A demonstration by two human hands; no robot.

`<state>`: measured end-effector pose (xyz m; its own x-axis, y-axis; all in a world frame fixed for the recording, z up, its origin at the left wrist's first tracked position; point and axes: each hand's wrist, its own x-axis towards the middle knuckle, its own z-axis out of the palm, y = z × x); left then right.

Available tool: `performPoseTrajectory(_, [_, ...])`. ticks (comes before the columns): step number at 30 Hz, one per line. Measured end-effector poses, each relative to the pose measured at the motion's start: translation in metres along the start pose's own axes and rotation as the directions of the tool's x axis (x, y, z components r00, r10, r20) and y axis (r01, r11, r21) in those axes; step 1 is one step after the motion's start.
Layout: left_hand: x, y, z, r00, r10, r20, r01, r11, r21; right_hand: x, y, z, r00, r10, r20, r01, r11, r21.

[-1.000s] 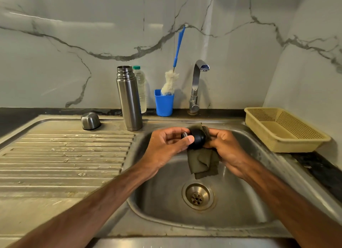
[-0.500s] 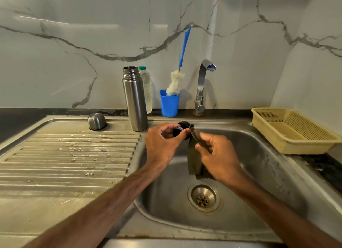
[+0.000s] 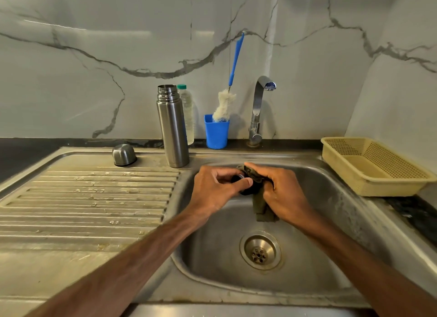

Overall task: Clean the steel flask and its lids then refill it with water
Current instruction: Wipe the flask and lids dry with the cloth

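I have the black stopper (image 3: 244,190) pinched in my left hand (image 3: 216,190), thumb laid across its front and fingers curled behind. It is held in the air over the back of the sink bowl (image 3: 326,222). My right hand (image 3: 283,195) is clenched round a bunched olive cloth (image 3: 261,211); the top of the cloth presses against the stopper and its loose end hangs down into the bowl.

As I read it, the step is wiping the inner lid. To do it well I would turn the stopper with the left fingers against the cloth rather than scrub back and forth, so the whole rim and any thread get covered. My fingers hide most of the stopper, so I cannot tell how much is clean. I would shift the thumb now and then, since the patch under it gets missed. Working over the bowl is right, because a slip lands it there.

The steel flask (image 3: 173,130) stands open and upright just left of the bowl's back corner. The steel cup lid (image 3: 124,154) sits mouth down farther left of the bowl. I see no water running from the tap (image 3: 257,108) behind the bowl, and a rinse will likely be needed.
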<state>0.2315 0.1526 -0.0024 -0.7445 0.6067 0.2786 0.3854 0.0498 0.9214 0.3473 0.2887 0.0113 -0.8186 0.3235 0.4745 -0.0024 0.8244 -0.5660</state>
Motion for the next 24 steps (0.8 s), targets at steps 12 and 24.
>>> performPoseTrajectory(12, [0.007,0.000,-0.006,0.994,-0.027,0.104,0.031,0.999,-0.035,0.003,0.003,-0.009,0.998,0.055,0.043,-0.059,0.992,0.109])
performPoseTrajectory(24, [0.009,-0.002,-0.009,0.991,-0.003,0.131,0.034,0.972,-0.234,-0.001,0.012,0.002,0.921,0.326,0.214,-0.390,0.791,0.472])
